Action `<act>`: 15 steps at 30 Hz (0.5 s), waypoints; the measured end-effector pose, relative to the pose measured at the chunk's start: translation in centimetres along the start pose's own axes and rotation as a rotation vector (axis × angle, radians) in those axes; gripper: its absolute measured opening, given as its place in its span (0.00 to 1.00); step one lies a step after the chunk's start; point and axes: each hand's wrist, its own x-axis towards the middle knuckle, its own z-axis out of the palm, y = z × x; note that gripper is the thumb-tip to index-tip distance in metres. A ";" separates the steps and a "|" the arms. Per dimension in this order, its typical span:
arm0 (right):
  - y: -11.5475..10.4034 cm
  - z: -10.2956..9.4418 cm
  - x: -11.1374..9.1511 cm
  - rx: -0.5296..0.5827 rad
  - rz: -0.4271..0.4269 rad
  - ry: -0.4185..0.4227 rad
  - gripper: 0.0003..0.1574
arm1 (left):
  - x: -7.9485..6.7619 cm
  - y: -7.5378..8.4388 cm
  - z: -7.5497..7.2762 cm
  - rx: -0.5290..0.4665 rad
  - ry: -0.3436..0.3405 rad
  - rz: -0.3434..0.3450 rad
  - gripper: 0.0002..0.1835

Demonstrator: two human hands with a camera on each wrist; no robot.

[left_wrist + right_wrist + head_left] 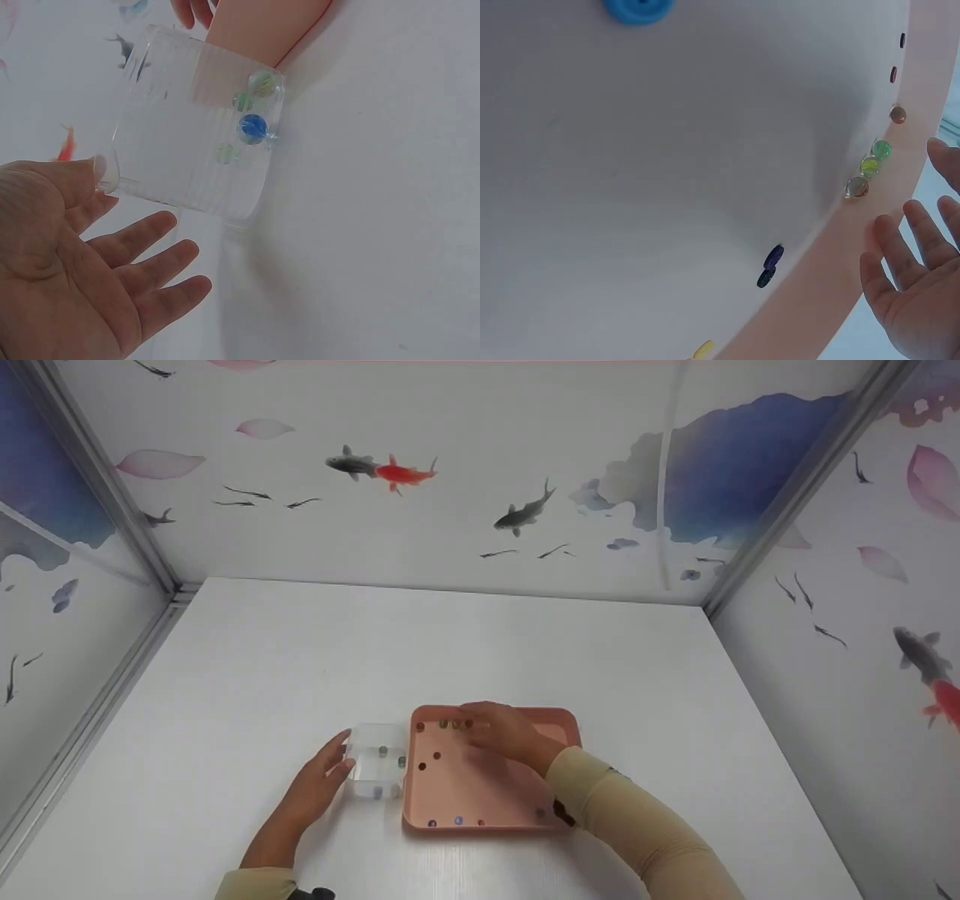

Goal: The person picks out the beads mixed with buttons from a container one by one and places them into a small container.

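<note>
At the left side of a clear plastic box [366, 769], my left hand [319, 784] pinches the rim between thumb and index finger, the other fingers spread loosely. A blue marble [253, 128] and several greenish marbles [262, 83] show through the box. My right hand [502, 731] reaches over the back part of a peach-coloured tray [487, 791], its fingers apart and nothing visible in them. Close to those fingers, green marbles [876, 156] and brownish marbles [857, 187] lie along the tray's back rim.
Elsewhere in the tray lie a blue button [639, 9], dark buttons [771, 262] and a yellow button [703, 349]. Box and tray stand side by side on a white table [450, 645]. Printed walls [450, 532] enclose the back and sides.
</note>
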 end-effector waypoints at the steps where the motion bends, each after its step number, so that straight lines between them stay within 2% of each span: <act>1: 0.0 0.0 0.0 -0.001 0.007 -0.002 0.32 | 0.0 0.0 0.0 0.001 0.000 -0.001 0.38; 7: 0.1 0.2 0.3 -0.011 0.011 -0.009 0.31 | 0.1 0.0 0.0 0.003 0.001 -0.014 0.42; 12: 0.1 0.3 0.4 -0.001 0.021 -0.005 0.31 | 0.1 0.0 0.0 0.008 0.007 -0.014 0.38; 15: 0.3 0.4 0.4 -0.031 -0.004 -0.008 0.31 | 0.0 0.0 -0.1 0.002 0.003 -0.007 0.37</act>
